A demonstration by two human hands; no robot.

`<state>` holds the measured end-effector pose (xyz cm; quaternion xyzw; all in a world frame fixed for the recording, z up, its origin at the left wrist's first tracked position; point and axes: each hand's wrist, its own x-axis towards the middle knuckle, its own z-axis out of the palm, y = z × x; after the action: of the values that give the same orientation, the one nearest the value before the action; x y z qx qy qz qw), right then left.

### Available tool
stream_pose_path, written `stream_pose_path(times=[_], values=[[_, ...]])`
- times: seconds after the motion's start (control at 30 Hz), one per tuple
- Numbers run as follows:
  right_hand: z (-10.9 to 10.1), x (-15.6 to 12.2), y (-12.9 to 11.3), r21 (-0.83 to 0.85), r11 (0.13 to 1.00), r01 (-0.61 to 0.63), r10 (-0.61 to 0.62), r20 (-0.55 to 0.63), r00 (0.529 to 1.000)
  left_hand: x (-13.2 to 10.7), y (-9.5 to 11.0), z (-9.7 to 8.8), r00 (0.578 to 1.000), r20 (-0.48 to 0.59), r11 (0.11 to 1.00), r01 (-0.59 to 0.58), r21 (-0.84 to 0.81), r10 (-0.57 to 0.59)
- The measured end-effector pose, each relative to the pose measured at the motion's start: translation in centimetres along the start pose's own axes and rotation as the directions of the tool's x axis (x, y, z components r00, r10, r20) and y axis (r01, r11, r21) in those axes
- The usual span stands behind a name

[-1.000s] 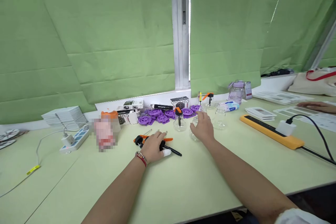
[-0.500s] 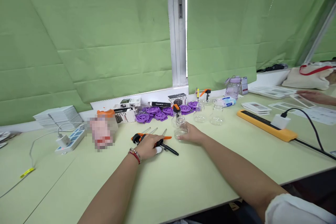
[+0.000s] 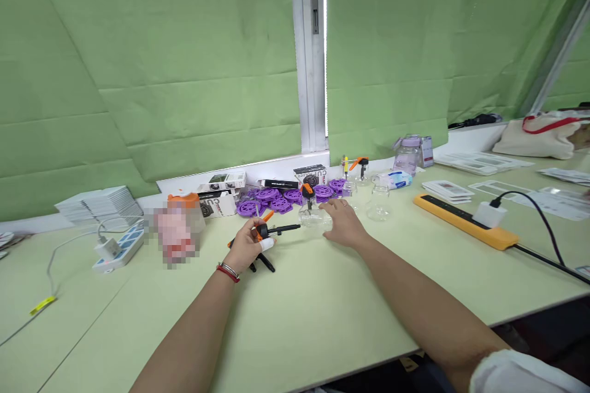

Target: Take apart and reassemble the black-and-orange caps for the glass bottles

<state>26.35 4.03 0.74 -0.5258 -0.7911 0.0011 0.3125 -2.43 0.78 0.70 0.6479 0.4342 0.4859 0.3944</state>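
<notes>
My left hand point(image 3: 246, 249), with a white wrap on one finger, is closed on a black and orange spray head point(image 3: 276, 230) with a lever and a thin tube. More black and orange spray heads point(image 3: 264, 261) lie on the table under and beside this hand. My right hand point(image 3: 345, 224) is closed around a clear bottle point(image 3: 315, 219), tipped sideways with its neck toward the left hand. Behind it stands a bottle with an orange and black spray head point(image 3: 307, 191). To the right stands another clear bottle without a top point(image 3: 380, 204).
Purple plastic parts point(image 3: 270, 199) and boxes point(image 3: 216, 204) line the windowsill. A yellow power strip point(image 3: 465, 221) lies at right, a white one point(image 3: 120, 247) at left. A blurred pink item point(image 3: 176, 233) stands left of my hands. Papers point(image 3: 507, 196) lie at far right.
My left hand has lifted one spray head off the group. In my right hand, the bottle has gone from upright to sideways. The other person's hand at the right edge has drawn back.
</notes>
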Motion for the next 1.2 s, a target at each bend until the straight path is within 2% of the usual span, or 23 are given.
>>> stream_pose_path(times=[0.07,0.13,0.33,0.5,0.77,0.87,1.0,1.2], values=[[0.1,0.0,-0.1,-0.100,0.995,0.017,-0.021,-0.041,0.999,0.0,0.1,-0.2,1.000,-0.024,1.000,0.001,-0.012,-0.001],[0.2,0.0,-0.2,-0.128,0.991,0.032,-0.039,-0.051,0.998,0.0,0.0,-0.2,0.999,-0.044,1.000,-0.004,-0.017,0.003],[0.7,-0.4,-2.3,-0.098,0.985,0.143,-0.144,-0.003,0.990,0.0,-0.6,0.6,1.000,0.001,0.999,0.030,0.038,-0.030],[1.1,-0.7,-4.6,-0.059,0.977,0.204,-0.204,0.008,0.979,-0.3,-0.1,1.8,0.997,0.071,0.998,0.036,0.046,-0.039],[1.6,-0.8,-4.8,-0.039,0.975,0.219,-0.218,0.018,0.976,-0.5,0.2,1.4,0.991,0.111,0.997,0.080,-0.009,-0.079],[2.0,-0.9,-4.6,0.030,0.970,0.240,-0.240,0.016,0.971,-0.4,-0.1,1.1,0.991,0.094,0.994,0.103,-0.038,-0.099],[2.5,-0.8,-3.8,0.243,0.952,0.188,-0.195,0.008,0.981,-0.2,-0.6,0.7,0.987,0.094,0.983,0.140,-0.119,-0.129],[2.5,-0.6,-2.7,0.516,0.851,0.103,-0.119,-0.002,0.993,-0.2,-0.6,0.4,0.981,0.114,0.953,0.182,-0.243,-0.159]])
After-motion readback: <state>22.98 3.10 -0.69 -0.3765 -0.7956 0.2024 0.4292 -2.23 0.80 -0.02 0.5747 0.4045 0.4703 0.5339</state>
